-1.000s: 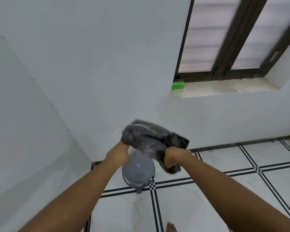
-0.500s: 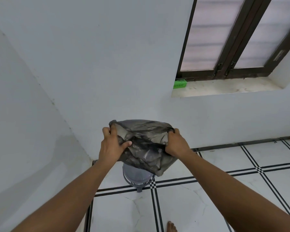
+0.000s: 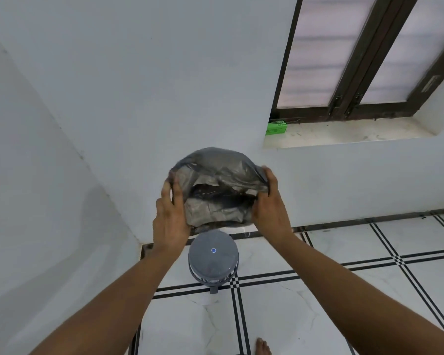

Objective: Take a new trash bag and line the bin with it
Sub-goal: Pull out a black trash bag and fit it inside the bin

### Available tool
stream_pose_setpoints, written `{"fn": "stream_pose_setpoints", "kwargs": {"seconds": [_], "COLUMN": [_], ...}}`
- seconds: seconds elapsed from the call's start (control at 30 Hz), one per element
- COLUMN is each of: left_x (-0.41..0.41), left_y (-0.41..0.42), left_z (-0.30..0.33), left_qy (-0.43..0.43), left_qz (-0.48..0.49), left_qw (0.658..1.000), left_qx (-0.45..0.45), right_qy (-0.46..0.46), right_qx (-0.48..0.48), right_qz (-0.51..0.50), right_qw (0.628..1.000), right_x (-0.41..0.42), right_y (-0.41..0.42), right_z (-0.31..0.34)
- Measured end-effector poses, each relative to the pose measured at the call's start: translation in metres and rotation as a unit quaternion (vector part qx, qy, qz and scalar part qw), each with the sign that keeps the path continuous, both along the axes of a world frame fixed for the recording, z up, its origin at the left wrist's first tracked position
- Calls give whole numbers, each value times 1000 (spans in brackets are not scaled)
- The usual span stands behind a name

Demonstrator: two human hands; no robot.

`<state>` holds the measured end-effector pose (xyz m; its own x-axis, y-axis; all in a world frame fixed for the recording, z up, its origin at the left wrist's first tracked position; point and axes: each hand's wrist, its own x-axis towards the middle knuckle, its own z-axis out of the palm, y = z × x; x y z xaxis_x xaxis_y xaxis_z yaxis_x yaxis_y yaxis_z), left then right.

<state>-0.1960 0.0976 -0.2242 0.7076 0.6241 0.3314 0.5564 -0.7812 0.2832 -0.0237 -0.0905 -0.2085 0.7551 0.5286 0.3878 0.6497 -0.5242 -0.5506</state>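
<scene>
Ballooning wider vs before, trash bag (image 3: 217, 185) raised off bin (image 3: 212, 260), left hand (image 3: 170, 219) & right hand (image 3: 271, 206) grip clenched on rim.

- The trash bag (image 3: 217, 185) is thin grey plastic film, half see-through, crinkled, with a dull sheen; it bunches where the fingers of the left hand (image 3: 170, 219) and right hand (image 3: 271, 208) pinch it.
- Below the fingers, the bin (image 3: 212, 260) has a smooth, matt grey plastic lid.
- The floor (image 3: 318, 303) is glossy white tile with black lines.
- The wall (image 3: 139, 98) beyond the fingertips is matt white paint.
- The window frame (image 3: 349, 80) looks like dark wood around frosted panes.
- The small box (image 3: 276, 127) is green printed cardboard.
</scene>
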Motion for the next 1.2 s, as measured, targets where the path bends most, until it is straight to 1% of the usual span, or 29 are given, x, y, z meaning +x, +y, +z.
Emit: {"fn": "stream_pose_setpoints", "kwargs": {"seconds": [0.03,0.07,0.1,0.13,0.17,0.2,0.23,0.27,0.3,0.37,0.4,0.47,0.53,0.6,0.63,0.67,0.7,0.73,0.77,0.8,0.83,0.87,0.9,0.93,0.97,1.03,1.1,1.13,1.2], "left_x": [-3,-7,-11,-15,-19,-22,-23,-22,-18,-10,-8,-7,-10,-15,-18,-21,-22,-23,-23,-20,-18,-16,-14,-13,-13,-16,-20,-23,-35], "left_y": [0,1,1,3,4,4,2,0,1,2,-1,-3,0,7,9,11,12,11,9,6,6,6,6,6,5,7,12,17,30], "left_z": [-11,-22,-32,-41,-44,-44,-39,-35,-33,-31,-25,-19,-19,-33,-39,-41,-40,-38,-36,-33,-32,-30,-27,-24,-18,-12,-16,-25,-43], "left_qy": [52,124,211,292,362,419,440,419,361,155,69,-5,52,205,295,379,446,487,487,457,397,292,183,99,49,42,128,196,354], "left_qz": [-14,-24,-33,-41,-34,-16,5,30,45,75,81,64,24,-37,-68,-87,-89,-80,-63,-46,-26,-1,20,28,30,28,-3,-35,-85], "left_qw": [998,992,977,951,911,852,804,795,830,935,966,994,998,978,952,914,871,837,829,845,883,933,968,988,996,999,992,980,929], "left_qx": [18,19,-16,-89,-196,-315,-401,-438,-422,-310,-235,-87,5,3,-46,-118,-184,-235,-269,-274,-247,-211,-170,-117,-67,-5,16,5,-67], "right_qy": [-26,-32,-11,48,126,197,240,253,239,150,102,12,-21,24,75,140,206,244,253,237,199,158,128,102,73,21,37,82,176], "right_qx": [-74,-195,-343,-493,-605,-667,-677,-648,-584,-363,-245,-111,-126,-293,-422,-546,-628,-667,-660,-617,-539,-430,-313,-207,-129,-74,-161,-271,-512], "right_qz": [21,47,82,118,154,182,191,181,150,56,24,18,20,30,60,100,136,154,158,148,121,88,58,34,14,-10,4,34,109], "right_qw": [997,979,936,860,771,695,669,695,761,918,964,994,992,955,901,820,738,687,690,735,810,885,939,972,989,997,986,959,834], "right_x": [0,2,4,2,0,-2,-3,-5,-4,-3,-5,-6,-6,-7,-7,-9,-11,-12,-12,-12,-9,-8,-8,-9,-10,-13,-16,-16,-22], "right_y": [-3,-7,-13,-18,-21,-23,-23,-23,-20,-15,-12,-10,-12,-16,-19,-21,-21,-20,-19,-17,-13,-9,-6,-3,-1,0,-3,-6,-11], "right_z": [-8,-15,-20,-22,-20,-20,-18,-16,-14,-10,-8,-8,-15,-26,-28,-27,-24,-23,-21,-18,-18,-17,-15,-13,-12,-8,-11,-13,-10]}}
